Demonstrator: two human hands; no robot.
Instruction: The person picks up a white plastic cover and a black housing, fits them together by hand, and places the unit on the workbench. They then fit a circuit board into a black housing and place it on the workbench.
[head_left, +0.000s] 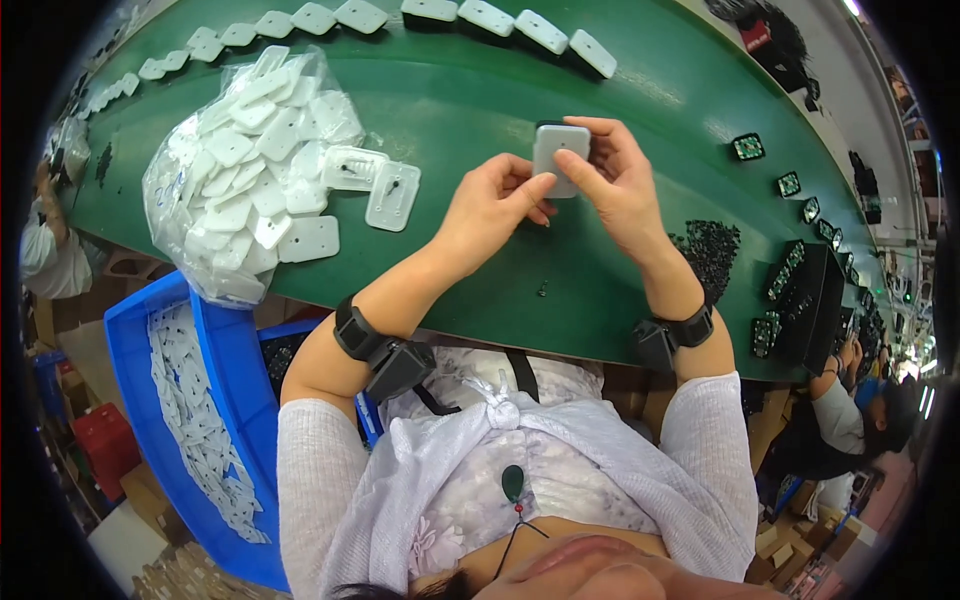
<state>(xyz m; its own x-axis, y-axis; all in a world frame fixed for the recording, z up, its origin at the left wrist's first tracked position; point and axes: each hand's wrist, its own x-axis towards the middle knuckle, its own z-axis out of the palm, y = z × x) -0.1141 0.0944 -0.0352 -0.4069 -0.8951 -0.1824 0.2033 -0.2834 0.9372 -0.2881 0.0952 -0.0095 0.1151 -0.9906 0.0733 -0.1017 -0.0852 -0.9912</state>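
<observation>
A white rectangular plastic cover [556, 147] with rounded corners and a dark layer along its far edge is held above the green table. My right hand [622, 185] grips its right side, thumb across the white face and fingers behind. At the cover's lower left edge, my left hand [500, 200] pinches it between thumb and curled fingers; whether those fingers also hold something small is hidden. Left of my hands lie two loose covers [392, 196], inner side up, next to a clear plastic bag [180, 215] heaped with similar white covers.
A row of white-topped pieces [487, 17] lines the table's far side. Small black parts [708, 250] are piled right of my forearm, with circuit boards [748, 147] beyond. A blue bin [235, 360] of white pieces stands lower left. Other people sit at both sides.
</observation>
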